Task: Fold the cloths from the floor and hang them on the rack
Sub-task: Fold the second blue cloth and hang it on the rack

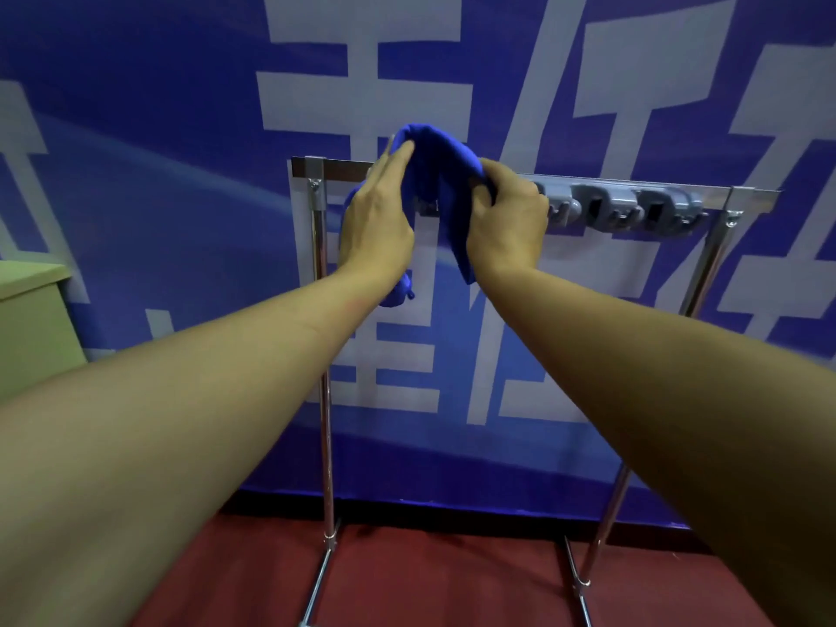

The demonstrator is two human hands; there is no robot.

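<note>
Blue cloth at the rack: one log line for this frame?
stage: hanging | blue cloth: draped over rack top bar | left hand: fingers flat on cloth | right hand: grips cloth

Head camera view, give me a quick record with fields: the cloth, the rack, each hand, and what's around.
cloth: blue cloth, bunched, draped over the rack's top bar, ends hanging down in front
rack: metal rack with a row of grey clips along the bar, standing on the red floor
left hand: left hand lies on the cloth, fingers fairly straight
right hand: right hand grips the cloth, fingers curled
background: blue banner with pale characters; green cabinet at left
</note>
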